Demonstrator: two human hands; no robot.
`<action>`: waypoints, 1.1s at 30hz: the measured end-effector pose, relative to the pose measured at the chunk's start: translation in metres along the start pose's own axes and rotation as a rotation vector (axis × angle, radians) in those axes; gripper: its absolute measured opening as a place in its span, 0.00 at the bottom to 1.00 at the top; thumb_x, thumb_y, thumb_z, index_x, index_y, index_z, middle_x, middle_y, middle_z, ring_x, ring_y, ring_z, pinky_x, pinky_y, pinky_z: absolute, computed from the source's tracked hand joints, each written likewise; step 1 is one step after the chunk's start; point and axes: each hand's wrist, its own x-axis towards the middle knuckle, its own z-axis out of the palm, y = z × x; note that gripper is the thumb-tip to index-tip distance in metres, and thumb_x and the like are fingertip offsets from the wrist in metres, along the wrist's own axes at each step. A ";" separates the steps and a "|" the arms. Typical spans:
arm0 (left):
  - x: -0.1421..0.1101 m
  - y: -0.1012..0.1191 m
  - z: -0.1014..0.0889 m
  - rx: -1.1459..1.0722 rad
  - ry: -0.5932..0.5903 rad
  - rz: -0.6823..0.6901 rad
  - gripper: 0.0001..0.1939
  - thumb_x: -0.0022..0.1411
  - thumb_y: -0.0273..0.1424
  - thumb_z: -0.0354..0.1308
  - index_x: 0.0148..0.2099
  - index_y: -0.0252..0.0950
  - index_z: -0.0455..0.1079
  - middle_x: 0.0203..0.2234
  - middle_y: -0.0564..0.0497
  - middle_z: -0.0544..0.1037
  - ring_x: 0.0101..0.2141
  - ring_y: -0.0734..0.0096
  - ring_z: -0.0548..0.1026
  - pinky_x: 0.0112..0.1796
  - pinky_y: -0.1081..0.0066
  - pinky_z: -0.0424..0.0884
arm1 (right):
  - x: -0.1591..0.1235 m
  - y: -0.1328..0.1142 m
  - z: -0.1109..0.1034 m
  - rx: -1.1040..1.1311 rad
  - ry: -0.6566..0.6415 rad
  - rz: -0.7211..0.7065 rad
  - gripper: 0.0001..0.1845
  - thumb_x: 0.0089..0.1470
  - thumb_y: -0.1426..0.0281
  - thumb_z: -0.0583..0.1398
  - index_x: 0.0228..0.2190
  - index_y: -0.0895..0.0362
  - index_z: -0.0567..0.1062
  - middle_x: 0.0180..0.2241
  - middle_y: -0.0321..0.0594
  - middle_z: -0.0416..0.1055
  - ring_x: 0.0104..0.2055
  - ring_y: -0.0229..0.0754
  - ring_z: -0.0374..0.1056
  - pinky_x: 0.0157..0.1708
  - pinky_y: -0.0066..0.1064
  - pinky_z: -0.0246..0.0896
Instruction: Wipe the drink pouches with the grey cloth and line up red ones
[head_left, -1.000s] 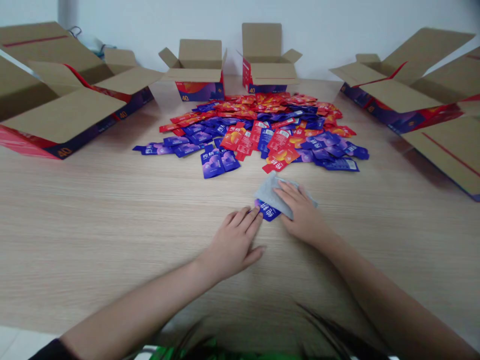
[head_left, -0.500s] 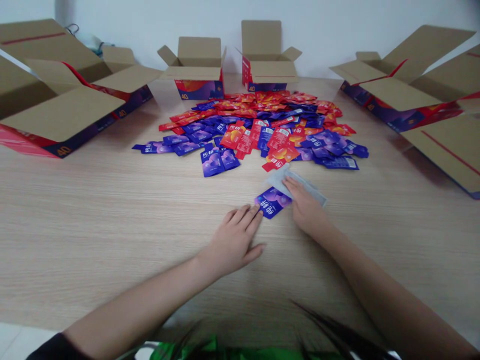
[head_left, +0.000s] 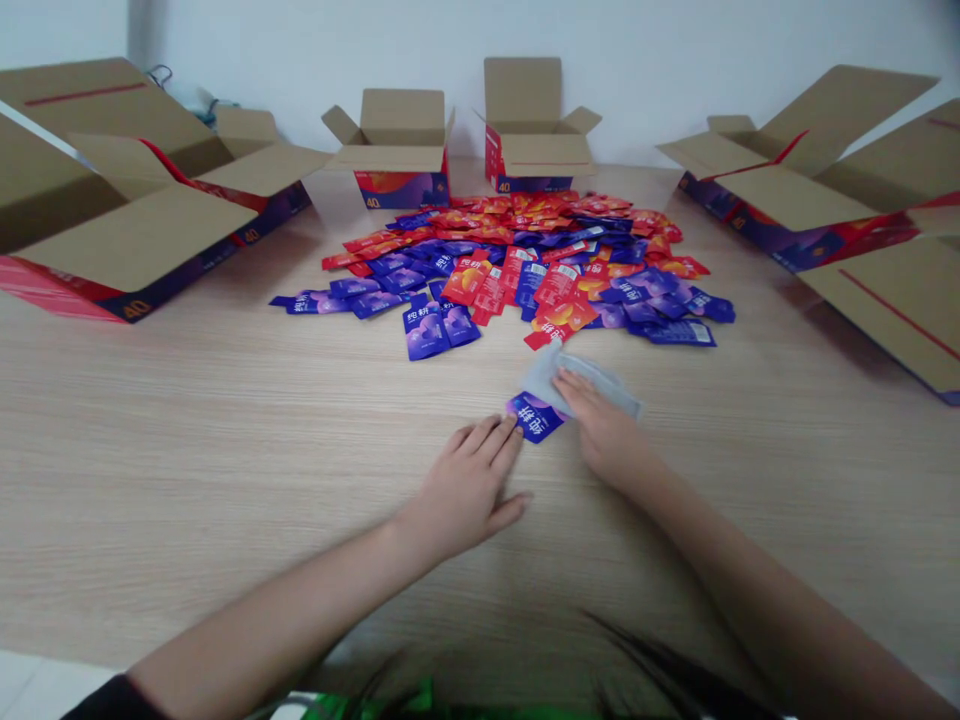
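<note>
A purple sachet (head_left: 535, 417) with white characters lies flat on the table in front of me. My left hand (head_left: 476, 485) rests palm down, fingers stretched out, its fingertips pressing the sachet's left corner. Over the sachet's upper right part lies a pale grey-blue cloth (head_left: 551, 370), which hides that part. My right hand (head_left: 600, 420) holds the cloth down with its fingers on top. Just beyond the cloth, a red sachet (head_left: 551, 330) sits at the front of a heap of red and purple sachets (head_left: 517, 270).
Two open cardboard boxes, a left one (head_left: 401, 158) and a right one (head_left: 544, 155), stand behind the heap. More open boxes line the left side (head_left: 142, 235) and the right side (head_left: 795, 195) of the wooden table (head_left: 225, 470). A white wall is behind.
My right hand has slid the cloth a little leftward and toward me, covering more of the purple sachet. My left hand stays at the sachet's corner. The view has tipped slightly.
</note>
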 end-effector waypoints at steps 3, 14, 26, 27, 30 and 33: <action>-0.001 -0.001 -0.001 -0.008 -0.007 0.000 0.31 0.64 0.47 0.51 0.62 0.31 0.59 0.59 0.40 0.65 0.60 0.54 0.59 0.58 0.57 0.53 | -0.004 -0.025 0.008 0.035 -0.087 -0.171 0.38 0.46 0.82 0.48 0.61 0.67 0.60 0.62 0.54 0.57 0.66 0.48 0.49 0.63 0.48 0.51; 0.025 -0.013 -0.009 -0.026 0.097 -0.143 0.17 0.69 0.41 0.46 0.52 0.35 0.65 0.50 0.44 0.69 0.51 0.58 0.66 0.50 0.58 0.63 | 0.004 0.027 -0.019 0.050 0.095 0.213 0.33 0.53 0.81 0.48 0.60 0.59 0.61 0.59 0.47 0.65 0.59 0.50 0.63 0.56 0.49 0.61; 0.095 -0.011 -0.009 0.125 0.007 -0.254 0.23 0.61 0.43 0.58 0.52 0.33 0.62 0.43 0.43 0.71 0.45 0.57 0.70 0.42 0.63 0.68 | 0.006 0.026 -0.026 -0.033 0.124 0.431 0.28 0.53 0.79 0.51 0.57 0.58 0.66 0.50 0.47 0.74 0.48 0.53 0.72 0.47 0.42 0.67; 0.094 -0.008 -0.010 0.149 0.021 -0.244 0.18 0.65 0.38 0.55 0.53 0.34 0.62 0.43 0.43 0.71 0.45 0.58 0.70 0.42 0.62 0.68 | 0.006 0.027 -0.029 -0.018 0.148 0.477 0.28 0.54 0.78 0.51 0.57 0.58 0.66 0.47 0.47 0.76 0.46 0.52 0.73 0.45 0.41 0.68; 0.084 0.000 -0.012 0.227 0.043 -0.184 0.11 0.69 0.28 0.45 0.51 0.37 0.63 0.45 0.43 0.71 0.46 0.57 0.69 0.44 0.59 0.65 | 0.005 0.026 -0.032 0.020 0.220 0.528 0.26 0.56 0.76 0.51 0.56 0.57 0.67 0.46 0.46 0.76 0.45 0.51 0.73 0.44 0.39 0.67; 0.064 0.008 -0.007 0.265 0.024 -0.117 0.11 0.69 0.27 0.46 0.51 0.38 0.64 0.46 0.44 0.71 0.47 0.56 0.68 0.43 0.60 0.65 | 0.003 0.016 -0.027 -0.012 0.167 0.455 0.27 0.55 0.78 0.50 0.56 0.57 0.67 0.51 0.45 0.73 0.48 0.50 0.72 0.45 0.38 0.67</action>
